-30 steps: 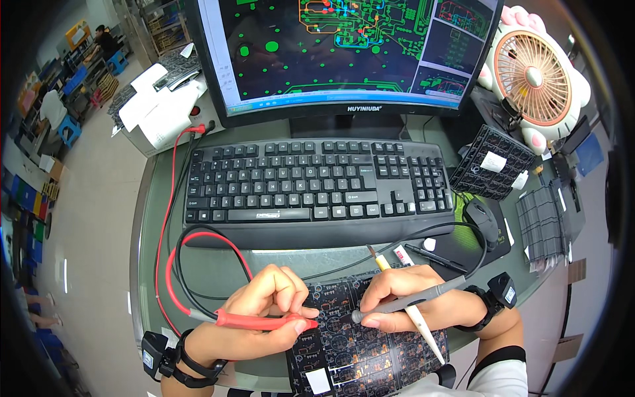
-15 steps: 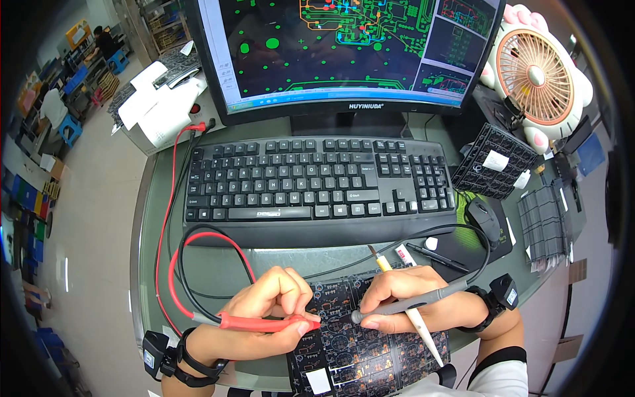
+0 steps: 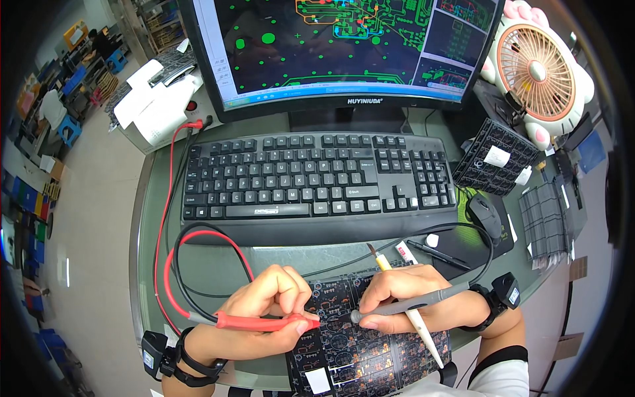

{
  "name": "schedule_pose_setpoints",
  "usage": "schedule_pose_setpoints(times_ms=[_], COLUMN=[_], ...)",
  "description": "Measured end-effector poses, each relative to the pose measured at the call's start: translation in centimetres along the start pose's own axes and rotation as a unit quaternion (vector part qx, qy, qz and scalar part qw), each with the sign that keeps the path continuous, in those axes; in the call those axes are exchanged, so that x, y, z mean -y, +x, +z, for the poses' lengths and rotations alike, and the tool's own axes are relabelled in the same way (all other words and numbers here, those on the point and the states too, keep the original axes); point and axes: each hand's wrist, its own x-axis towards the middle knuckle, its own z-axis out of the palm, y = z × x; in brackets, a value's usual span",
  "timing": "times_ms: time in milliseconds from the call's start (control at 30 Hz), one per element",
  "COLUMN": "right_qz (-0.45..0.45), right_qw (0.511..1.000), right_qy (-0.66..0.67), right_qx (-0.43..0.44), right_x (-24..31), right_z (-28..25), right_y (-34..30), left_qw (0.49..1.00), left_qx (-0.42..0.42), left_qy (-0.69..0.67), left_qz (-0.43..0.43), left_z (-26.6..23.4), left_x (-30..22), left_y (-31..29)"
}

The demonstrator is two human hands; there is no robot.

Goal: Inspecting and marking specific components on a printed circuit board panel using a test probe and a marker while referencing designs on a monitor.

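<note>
A dark printed circuit board panel (image 3: 367,357) with copper-coloured traces and a white label lies in front of me. My left hand (image 3: 268,308) is closed around a red test probe (image 3: 254,323), its tip pointing right, over the panel's left part. From the right, my right hand (image 3: 413,294) grips a grey test probe (image 3: 400,306) with its tip end over the panel's upper middle. Also in the right hand, crossing the grey probe, is a slim tool with a white handle (image 3: 426,339), a yellow collar and a dark tip. Whether the probe tips touch the panel I cannot tell.
Beyond the panel stand a black keyboard (image 3: 317,178) and a monitor (image 3: 331,53) showing a circuit layout. Red and black leads (image 3: 173,264) loop at left. At right are a mouse (image 3: 484,215), a pen (image 3: 440,254), stacked boards (image 3: 544,218) and a fan (image 3: 537,73).
The whole view has shifted slightly. Both hands keep almost the same place over the panel, still holding their probes.
</note>
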Motion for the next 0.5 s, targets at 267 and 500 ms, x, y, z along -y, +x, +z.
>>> schedule_pose_setpoints(times_ms=[267, 500], right_qz=[0.025, 0.027], right_qw=[0.999, 0.998], right_qy=[-0.024, -0.051], right_qx=[0.026, 0.008], right_x=[0.4, 0.9], right_z=[-0.4, 0.4], right_y=[0.4, 0.6], left_qw=[0.999, 0.994], left_qx=[-0.007, -0.016], left_qy=[0.041, 0.101], left_qz=[-0.029, -0.033], left_z=[0.1, 0.8], left_x=[-0.4, -1.0], left_y=[0.0, -0.3])
